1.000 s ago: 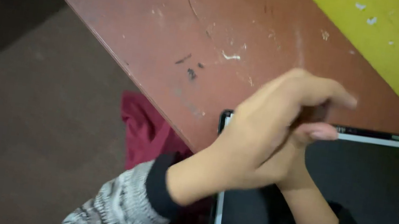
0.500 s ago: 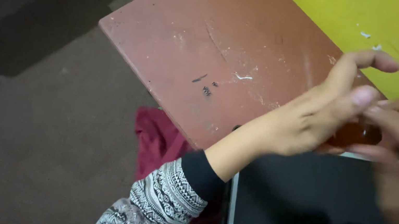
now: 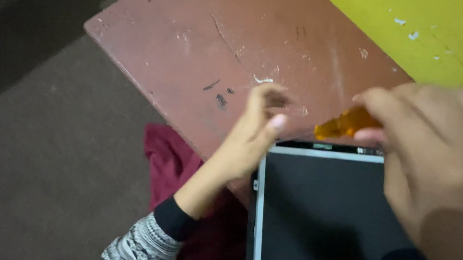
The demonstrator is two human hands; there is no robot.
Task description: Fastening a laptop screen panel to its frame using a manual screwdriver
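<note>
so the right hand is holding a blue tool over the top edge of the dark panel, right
Not quite: the tool is translucent orange, not blue. The head view shows the right hand gripping it over the top edge of the dark panel.

left hand [image 3: 252, 133]: fingers loosely curled, low | right hand [image 3: 442, 155]: raised, blurred, fingers closed

Dim, warm indoor light, source unclear. Floor at left falls into deep shadow. Right hand [image 3: 439, 173], close to the lens, is large, soft and motion-blurred; the orange tool [image 3: 344, 123] it grips smears too. Left hand [image 3: 252, 133] slightly blurred. Scratched table [image 3: 194, 51] fairly sharp. No glare.
</note>
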